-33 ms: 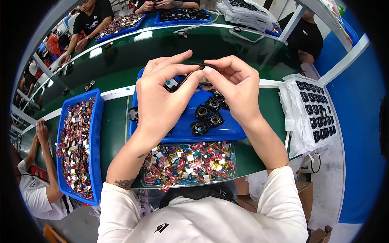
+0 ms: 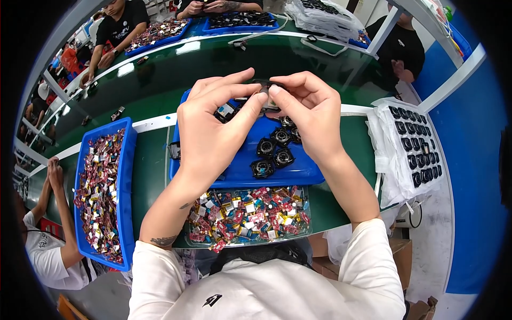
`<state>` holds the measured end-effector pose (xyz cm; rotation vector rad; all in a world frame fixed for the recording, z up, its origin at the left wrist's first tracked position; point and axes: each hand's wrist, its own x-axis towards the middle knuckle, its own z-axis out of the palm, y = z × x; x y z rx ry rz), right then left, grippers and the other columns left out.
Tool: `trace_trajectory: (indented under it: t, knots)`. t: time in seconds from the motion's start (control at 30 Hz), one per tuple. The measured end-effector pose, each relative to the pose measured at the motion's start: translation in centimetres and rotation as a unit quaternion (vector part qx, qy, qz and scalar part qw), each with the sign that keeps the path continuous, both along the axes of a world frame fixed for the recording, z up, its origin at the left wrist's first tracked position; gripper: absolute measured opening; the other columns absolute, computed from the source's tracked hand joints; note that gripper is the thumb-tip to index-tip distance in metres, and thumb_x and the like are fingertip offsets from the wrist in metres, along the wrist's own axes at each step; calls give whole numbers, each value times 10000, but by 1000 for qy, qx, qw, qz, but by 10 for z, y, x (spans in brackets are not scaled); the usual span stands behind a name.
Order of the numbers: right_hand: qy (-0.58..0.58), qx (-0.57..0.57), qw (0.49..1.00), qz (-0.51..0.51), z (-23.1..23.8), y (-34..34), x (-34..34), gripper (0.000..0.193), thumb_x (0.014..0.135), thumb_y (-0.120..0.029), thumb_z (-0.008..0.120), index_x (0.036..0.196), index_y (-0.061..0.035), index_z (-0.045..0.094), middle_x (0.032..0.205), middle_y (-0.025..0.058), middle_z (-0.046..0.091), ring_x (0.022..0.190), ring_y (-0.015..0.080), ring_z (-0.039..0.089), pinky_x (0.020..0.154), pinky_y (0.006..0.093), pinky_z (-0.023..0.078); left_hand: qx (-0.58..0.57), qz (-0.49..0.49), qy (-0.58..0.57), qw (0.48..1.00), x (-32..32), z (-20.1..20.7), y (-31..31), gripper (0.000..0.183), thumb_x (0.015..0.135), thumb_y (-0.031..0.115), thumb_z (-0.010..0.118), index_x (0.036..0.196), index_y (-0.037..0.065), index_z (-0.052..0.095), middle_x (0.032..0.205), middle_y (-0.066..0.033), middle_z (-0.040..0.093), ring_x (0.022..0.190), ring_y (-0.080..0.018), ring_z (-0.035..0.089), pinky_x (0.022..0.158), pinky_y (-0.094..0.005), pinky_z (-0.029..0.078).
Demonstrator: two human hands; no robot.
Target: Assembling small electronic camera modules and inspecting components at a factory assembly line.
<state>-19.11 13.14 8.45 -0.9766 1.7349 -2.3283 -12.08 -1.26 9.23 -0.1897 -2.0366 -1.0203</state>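
Observation:
Over the far part of a blue tray [image 2: 248,166], my left hand [image 2: 210,114] and my right hand [image 2: 317,112] meet at the fingertips. Between them is a small dark case [image 2: 269,104] with a paler inner part; my fingers cover much of it. Left thumb and index finger pinch one side, right thumb and index finger the other. Several round-faced black watch-like cases [image 2: 281,137] lie in the tray beneath. Nearer my body, a clear tray [image 2: 306,226] holds a heap of small red, white, yellow and blue electronic pieces [image 2: 250,216].
On the left stands a long blue bin [image 2: 127,213] of similar pieces. A white-wrapped tray with rows of black cases [image 2: 416,136] is on the right. Beyond lies a green conveyor belt [image 2: 160,85], with co-workers and blue trays across it. Another person's hands [image 2: 55,169] are at far left.
My fingertips have shifted slightly around the dark case, and more of its paler inside shows. The arms stay nearly in place. A co-worker's hand across the belt has moved a little.

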Motion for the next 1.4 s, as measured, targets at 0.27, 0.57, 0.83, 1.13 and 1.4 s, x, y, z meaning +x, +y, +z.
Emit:
trace_trajectory:
  t: [0.27,0.57,0.83,1.13,1.4]
  knots:
    - [1,10,1000,10,2,4,-8,224,865,-96,636,1047,34,619,932,101,658,814,114,639,697,267,569,-2,5,-23,1000,1,5,-4,74,738,94,720,771,33,696,810,-75,676,749,-188,589,688,-305,452]
    - [48,14,999,-17,2,6,-9,169,883,-67,613,1014,32,653,881,72,667,783,82,621,694,221,521,73,-32,-104,991,4,5,-3,94,733,112,736,776,40,695,711,-46,650,650,-147,525,622,-281,418]
    - [85,7,994,-63,2,5,-5,147,831,-22,636,963,39,656,862,72,669,763,92,636,667,223,524,27,-70,-77,994,4,4,-4,106,766,103,719,820,15,697,723,-27,656,648,-83,511,606,-247,422]
    - [224,43,966,-121,3,3,-1,131,739,11,680,868,18,662,809,63,661,729,106,655,651,215,532,229,-193,-173,938,3,4,-10,141,807,120,716,852,-12,694,748,-37,670,688,-55,597,624,-197,466]
    - [156,56,986,-24,4,8,0,166,773,-16,705,917,39,643,849,74,668,753,107,659,678,225,544,190,-150,-155,958,0,7,-15,135,773,91,740,823,-7,663,730,-26,653,669,-51,590,606,-182,463]
